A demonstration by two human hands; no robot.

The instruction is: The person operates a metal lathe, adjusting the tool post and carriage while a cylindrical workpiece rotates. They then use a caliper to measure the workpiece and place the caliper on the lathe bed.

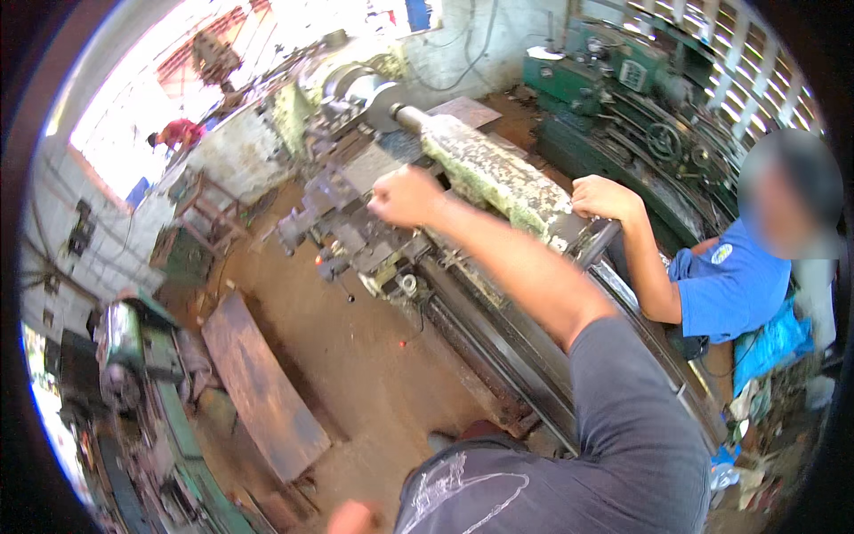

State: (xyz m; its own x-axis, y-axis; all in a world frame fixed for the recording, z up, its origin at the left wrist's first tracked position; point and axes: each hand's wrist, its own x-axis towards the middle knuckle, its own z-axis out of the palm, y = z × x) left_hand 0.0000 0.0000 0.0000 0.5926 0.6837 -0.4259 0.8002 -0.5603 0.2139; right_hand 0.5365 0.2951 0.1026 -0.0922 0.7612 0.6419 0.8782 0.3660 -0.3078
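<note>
My right hand (405,197) is closed in a fist above the lathe carriage (342,209) and its tool post; what it grips, if anything, is hidden. Below it, levers and a small crank (334,265) stick out from the carriage. Beside the hand lies the long tailstock (498,173), its greenish paint peeling. Its quill meets a round metal disc (384,105) at the chuck end. At the lower edge my left hand (353,518) shows only as a blurred patch, away from the machine, with its fingers unreadable.
A co-worker in a blue shirt (734,280) rests a hand (605,197) at the tailstock's near end. A green lathe (623,116) stands at the back right, another machine (147,374) at the left. A wooden board (264,387) and a stool (211,214) are left of the lathe.
</note>
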